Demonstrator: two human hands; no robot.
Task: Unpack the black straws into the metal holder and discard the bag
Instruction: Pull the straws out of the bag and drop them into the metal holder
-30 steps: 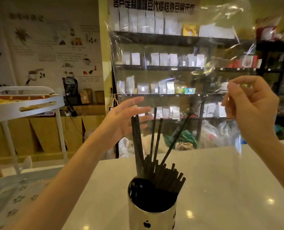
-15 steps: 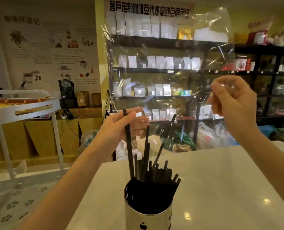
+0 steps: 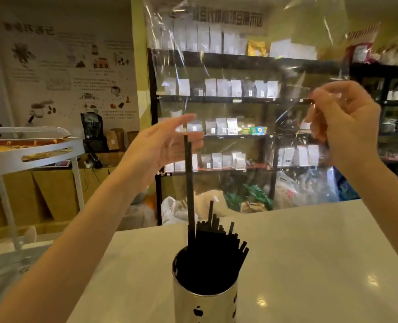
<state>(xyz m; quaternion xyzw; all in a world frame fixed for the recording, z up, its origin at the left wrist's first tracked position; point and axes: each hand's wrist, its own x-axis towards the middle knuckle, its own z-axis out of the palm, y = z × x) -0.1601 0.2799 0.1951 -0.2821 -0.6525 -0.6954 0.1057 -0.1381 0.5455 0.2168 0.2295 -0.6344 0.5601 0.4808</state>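
A shiny metal holder [image 3: 205, 306] stands on the white counter [image 3: 321, 252], near its front edge. Several black straws [image 3: 216, 241] lean in it. One long straw [image 3: 189, 183] rises upright from the holder, its top just in front of my left hand [image 3: 156, 150]. That hand is spread with its fingers apart, flat against the lower left side of a clear plastic bag [image 3: 240, 66]. My right hand [image 3: 347, 122] pinches the bag's right side and holds it up over the holder. The bag reaches past the top of the view.
A white cart [image 3: 30, 152] stands at the left, with a patterned tray below it. Behind the counter are dark shelves [image 3: 216, 99] of white pouches and a heap of bags on the floor. The counter extends right of the holder.
The bag has gone higher. Most straws that stood tall in the bag have dropped into the holder, leaving one long straw upright. My left hand's fingers have spread apart.
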